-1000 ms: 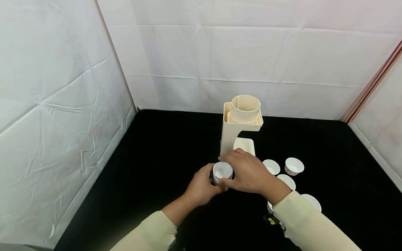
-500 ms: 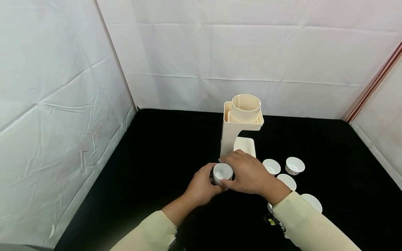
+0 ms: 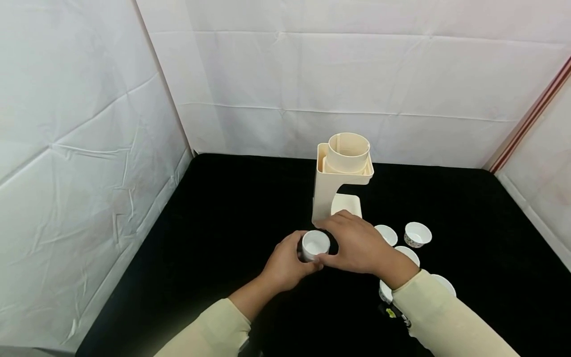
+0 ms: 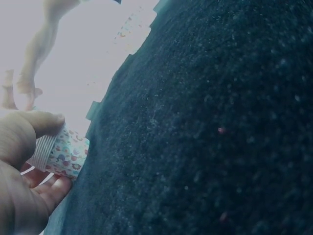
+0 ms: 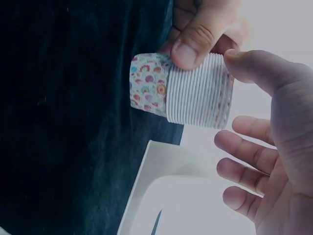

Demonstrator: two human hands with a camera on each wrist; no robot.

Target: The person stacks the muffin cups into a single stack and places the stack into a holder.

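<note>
A stack of paper cups (image 3: pixel 315 245), ribbed white with a flowered bottom cup (image 5: pixel 195 95), is held above the black tabletop. My left hand (image 3: pixel 287 260) grips it from the left, thumb (image 5: pixel 193 46) across the ribbed side; the left wrist view shows this hand (image 4: pixel 34 161) around the cups (image 4: pixel 61 154). My right hand (image 3: pixel 345 240) meets the stack from the right. Its thumb (image 5: pixel 252 66) lies on the rim of the top cup, the forefinger close under the rim, and the other fingers (image 5: pixel 244 169) are spread loosely.
A cream cup dispenser (image 3: pixel 342 173) with a round tube on top stands just behind the hands; its base (image 5: pixel 166 196) shows under the stack. Several loose paper cups (image 3: pixel 418 234) stand to the right. White cloth walls close the black table (image 3: pixel 223 218) on three sides.
The right hand has slid a little to the right along the stack's rim. The left hand and the stack have stayed almost still.
</note>
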